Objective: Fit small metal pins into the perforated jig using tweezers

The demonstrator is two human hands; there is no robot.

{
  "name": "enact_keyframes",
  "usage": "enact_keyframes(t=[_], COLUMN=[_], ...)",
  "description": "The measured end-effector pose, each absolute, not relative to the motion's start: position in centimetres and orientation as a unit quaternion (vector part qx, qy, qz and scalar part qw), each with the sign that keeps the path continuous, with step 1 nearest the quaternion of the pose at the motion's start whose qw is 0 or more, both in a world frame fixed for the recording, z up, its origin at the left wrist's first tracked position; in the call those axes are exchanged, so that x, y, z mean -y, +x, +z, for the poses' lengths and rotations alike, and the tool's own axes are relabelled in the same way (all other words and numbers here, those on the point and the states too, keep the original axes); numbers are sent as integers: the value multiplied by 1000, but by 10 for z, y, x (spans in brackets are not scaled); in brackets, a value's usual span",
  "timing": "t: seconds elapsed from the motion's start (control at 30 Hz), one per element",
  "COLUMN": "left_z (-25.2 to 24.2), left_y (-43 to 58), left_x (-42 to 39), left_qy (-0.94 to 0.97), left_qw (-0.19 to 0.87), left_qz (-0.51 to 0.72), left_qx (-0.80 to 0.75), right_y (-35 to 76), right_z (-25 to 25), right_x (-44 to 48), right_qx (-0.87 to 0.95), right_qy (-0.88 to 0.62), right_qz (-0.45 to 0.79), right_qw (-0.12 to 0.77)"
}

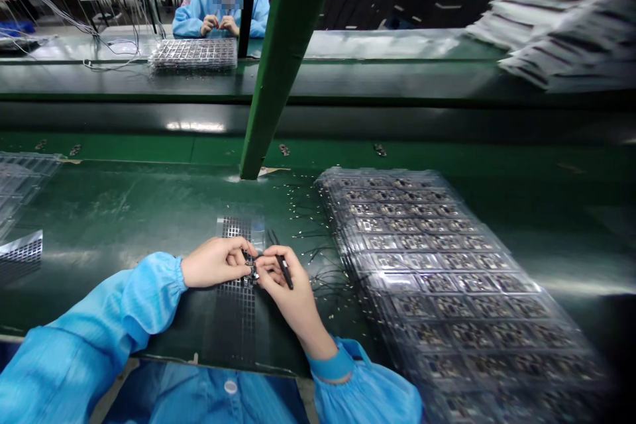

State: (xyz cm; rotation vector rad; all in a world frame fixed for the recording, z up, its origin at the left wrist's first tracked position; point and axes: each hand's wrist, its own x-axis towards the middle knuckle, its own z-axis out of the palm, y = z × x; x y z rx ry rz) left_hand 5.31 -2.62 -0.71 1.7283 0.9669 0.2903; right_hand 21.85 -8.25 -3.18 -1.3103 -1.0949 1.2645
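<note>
My left hand (214, 262) pinches a small circuit board (253, 269) between thumb and fingertips. My right hand (291, 288) is closed around black tweezers (284, 271), and its thumb and fingertips meet the board's right side. What the right fingertips touch there is too small to make out. Under both hands lies a sheet with rows of small black squares (237, 228), flat on the green bench. Right of my right hand, thin black wires with bright ends (318, 252) hang out along the side of a stack of clear trays (358, 281).
The tray stack carries many circuit boards. A green post (278, 73) rises beyond my hands. Loose boards (380, 150) lie along the back ledge. More clear trays (24, 175) and a patterned sheet (22, 252) are at left. Across the line sits a person in blue (191, 16).
</note>
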Motion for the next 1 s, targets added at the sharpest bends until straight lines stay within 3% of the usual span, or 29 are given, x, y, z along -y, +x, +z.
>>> enact_keyframes(t=[0.5, 1.0], left_z=[6, -4], left_y=[61, 59], left_x=[44, 35], left_qy=[837, 751], left_qw=[342, 486], left_qz=[85, 148], left_qx=[-420, -423], right_y=[214, 220], right_z=[-40, -37], right_x=[90, 83], right_qx=[546, 416], right_qy=[-556, -504], right_qz=[405, 560], right_qw=[478, 509])
